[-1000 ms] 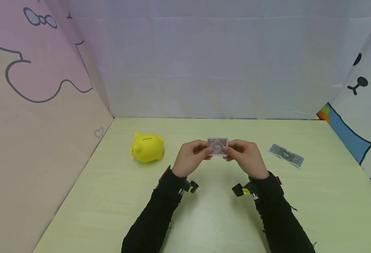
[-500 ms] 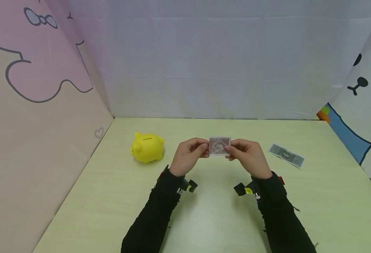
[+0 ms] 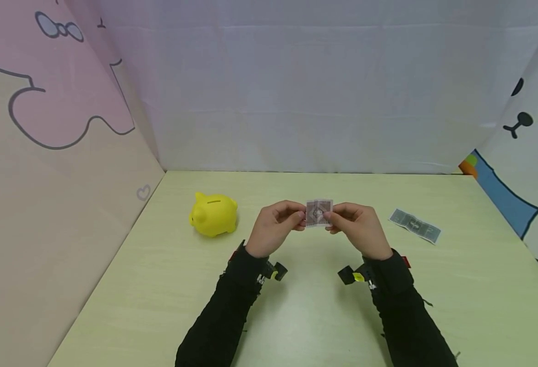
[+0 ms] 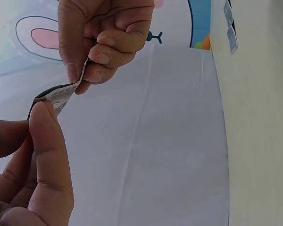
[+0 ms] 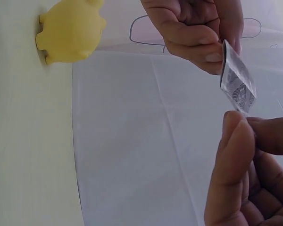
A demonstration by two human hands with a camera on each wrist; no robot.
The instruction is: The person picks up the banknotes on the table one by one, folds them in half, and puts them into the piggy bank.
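Between the two hands, raised off the table in front of the person, is a small folded banknote (image 3: 317, 210) with a greyish-brown print. The left hand (image 3: 273, 229) pinches its left edge between thumb and fingers. At the opposite edge, the right hand (image 3: 360, 229) pinches it the same way. From the left wrist view the note (image 4: 61, 96) looks bent, its surface curving between the two grips. The right wrist view shows the note (image 5: 239, 87) with a dark outer side along one edge and printed lines on its pale face.
A yellow piggy bank (image 3: 213, 214) with a slot on top stands on the table (image 3: 305, 316), left of the hands. Another banknote (image 3: 415, 225), creased and green-grey, lies to the right. A pale curtain (image 3: 315, 92) hangs behind the table's far edge.
The left thumb has slid off the banknote's face to its left edge. The note has shifted slightly right and now shows a bend down its middle, looking narrower than half a second ago.
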